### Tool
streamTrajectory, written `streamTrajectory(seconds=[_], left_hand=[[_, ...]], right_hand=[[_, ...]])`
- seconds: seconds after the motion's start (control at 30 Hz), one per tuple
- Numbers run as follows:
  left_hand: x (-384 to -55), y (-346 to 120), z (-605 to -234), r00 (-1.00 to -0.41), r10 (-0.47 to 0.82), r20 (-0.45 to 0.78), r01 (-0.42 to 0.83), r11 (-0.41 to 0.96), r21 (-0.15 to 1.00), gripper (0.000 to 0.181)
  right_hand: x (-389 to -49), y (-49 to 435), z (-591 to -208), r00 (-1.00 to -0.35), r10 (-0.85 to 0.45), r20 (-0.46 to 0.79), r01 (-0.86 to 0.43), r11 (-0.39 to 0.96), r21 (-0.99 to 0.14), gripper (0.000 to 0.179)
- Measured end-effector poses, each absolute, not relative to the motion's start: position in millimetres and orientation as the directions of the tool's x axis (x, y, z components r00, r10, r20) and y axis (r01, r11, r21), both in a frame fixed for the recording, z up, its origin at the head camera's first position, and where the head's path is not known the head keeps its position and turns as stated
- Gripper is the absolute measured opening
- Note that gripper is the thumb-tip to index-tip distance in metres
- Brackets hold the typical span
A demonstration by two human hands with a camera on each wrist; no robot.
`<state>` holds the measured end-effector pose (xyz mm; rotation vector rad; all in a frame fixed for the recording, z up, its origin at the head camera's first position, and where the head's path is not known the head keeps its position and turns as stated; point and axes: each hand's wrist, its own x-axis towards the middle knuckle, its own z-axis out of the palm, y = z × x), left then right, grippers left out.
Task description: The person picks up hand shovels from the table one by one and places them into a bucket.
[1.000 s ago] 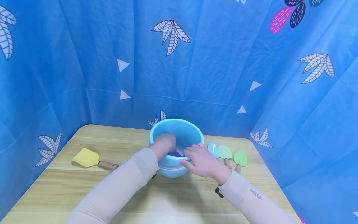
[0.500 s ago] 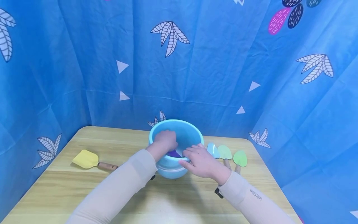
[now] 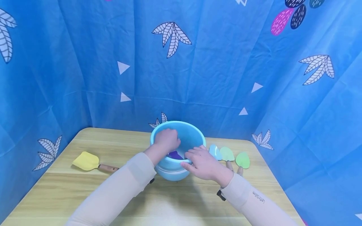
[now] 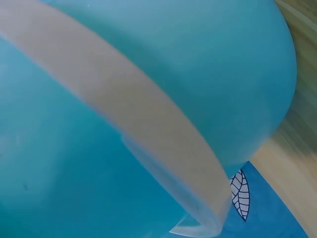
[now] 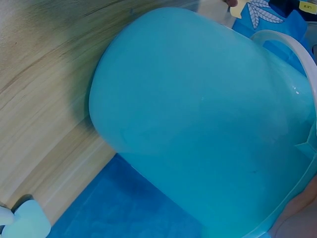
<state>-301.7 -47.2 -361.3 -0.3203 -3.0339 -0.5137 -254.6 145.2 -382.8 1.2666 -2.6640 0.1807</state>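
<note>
A light blue bucket (image 3: 171, 175) stands upright on the table, with a pale carrying handle (image 4: 143, 109) lying across its outside in the left wrist view. My left hand (image 3: 167, 139) reaches over the rim into it, knuckles up and fingertips hidden below. Beside that hand, inside the bucket, part of a purple thing (image 3: 175, 155) shows; I cannot tell whether the hand holds it. With the thumb outside and the fingers over the edge, my right hand (image 3: 202, 163) grips the near right rim. The right wrist view is mostly filled by the bucket's side wall.
On the wooden table (image 3: 62, 194), a yellow toy shovel (image 3: 87, 160) with a wooden handle lies to the left. Right of the bucket are a light blue shovel (image 3: 215, 152), a pale green one and a green shovel (image 3: 243, 160). A blue patterned curtain (image 3: 226, 47) surrounds the back.
My left hand has risen slightly inside the bucket, and the visible part of the purple thing has changed shape. The right hand keeps its hold on the rim.
</note>
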Motion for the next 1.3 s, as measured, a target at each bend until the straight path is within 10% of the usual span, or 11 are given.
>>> streamTrajectory(seconds=[1.3], left_hand=[[-260, -114, -344, -0.864, 0.089, 0.495, 0.295, 0.887, 0.355, 0.027]], right_hand=[[-252, 145, -380, -0.627, -0.752, 0.203, -0.772, 0.635, -0.035, 0.041]])
